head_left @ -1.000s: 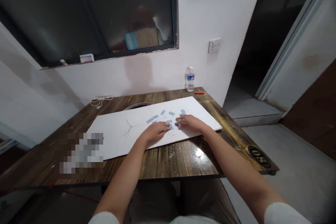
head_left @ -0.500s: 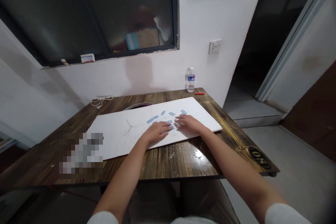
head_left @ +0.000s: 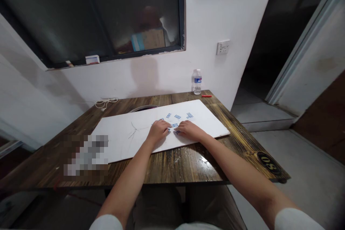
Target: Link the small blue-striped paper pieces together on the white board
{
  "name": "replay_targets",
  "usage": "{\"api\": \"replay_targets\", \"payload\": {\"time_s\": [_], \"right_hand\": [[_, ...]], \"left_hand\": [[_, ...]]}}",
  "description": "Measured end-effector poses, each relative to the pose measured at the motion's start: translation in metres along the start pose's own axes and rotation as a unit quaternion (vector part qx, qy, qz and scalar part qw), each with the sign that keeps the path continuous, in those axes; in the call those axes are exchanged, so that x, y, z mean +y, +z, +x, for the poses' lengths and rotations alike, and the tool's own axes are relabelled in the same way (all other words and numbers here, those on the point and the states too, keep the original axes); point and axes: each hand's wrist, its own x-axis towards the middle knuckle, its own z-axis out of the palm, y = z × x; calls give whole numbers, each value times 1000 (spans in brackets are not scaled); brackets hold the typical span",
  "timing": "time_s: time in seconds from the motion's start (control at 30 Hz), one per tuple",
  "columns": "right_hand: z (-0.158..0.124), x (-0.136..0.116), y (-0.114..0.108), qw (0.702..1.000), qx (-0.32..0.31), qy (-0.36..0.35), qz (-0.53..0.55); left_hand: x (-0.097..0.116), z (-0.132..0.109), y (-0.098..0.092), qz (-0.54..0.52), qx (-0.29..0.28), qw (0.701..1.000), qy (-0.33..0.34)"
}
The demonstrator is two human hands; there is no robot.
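A large white board (head_left: 115, 136) with thin pencil lines lies on the table. Small blue-outlined, ladder-like pieces (head_left: 177, 116) are scattered on its right half. One of them, a blue-outlined piece (head_left: 175, 125), lies between my two hands. My left hand (head_left: 159, 130) is closed, fingers bent and thumb tip near that piece's left side, with bits of blue showing under it. My right hand (head_left: 188, 130) comes in from the other side, its fingers curled together at the piece's right and lower edge. My fingers partly hide what each hand grips.
The dark wooden table (head_left: 172, 169) bears a plastic bottle (head_left: 197, 82) and a red pen-like stick (head_left: 206, 96) at the back right. A white cord (head_left: 105, 102) is coiled at the back left. Behind the board shows a round rim (head_left: 142, 108). A number plate (head_left: 268, 162) marks the right corner.
Both hands have gone from stretched fingers to curled ones around the blue-outlined piece between them. My right hand has come slightly nearer and lower. The view has shifted a little.
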Motion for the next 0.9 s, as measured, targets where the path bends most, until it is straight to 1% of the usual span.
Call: {"api": "replay_targets", "payload": {"time_s": [0.13,0.2,0.27,0.37,0.43,0.5,0.6,0.67,0.7,0.8,0.9], "right_hand": [[1,-2,-2,1000,11,-14,-10],[1,-2,-3,999,28,-13,-21],[1,-3,-2,998,64,-3,-29],[-1,-4,0,988,149,28,-13],[-2,-4,1,977,208,46,4],[-3,-5,2,966,253,51,22],[-3,-9,2,953,297,47,45],[-2,-12,2,953,298,38,47],[-1,-14,2,956,288,34,42],[1,-18,2,973,227,35,27],[1,-21,2,983,174,39,29]], "left_hand": [[2,0,-1,4,28,999,-16],[2,0,-2,-5,44,999,-31],[3,0,-1,-28,61,997,-47],[5,1,0,-84,72,990,-89],[6,1,1,-132,61,981,-129],[7,2,2,-187,37,969,-157],[7,4,6,-264,10,949,-174],[6,5,10,-316,9,931,-181],[6,5,12,-342,13,921,-185],[6,6,14,-403,30,893,-197],[7,7,14,-425,44,879,-212]]}}
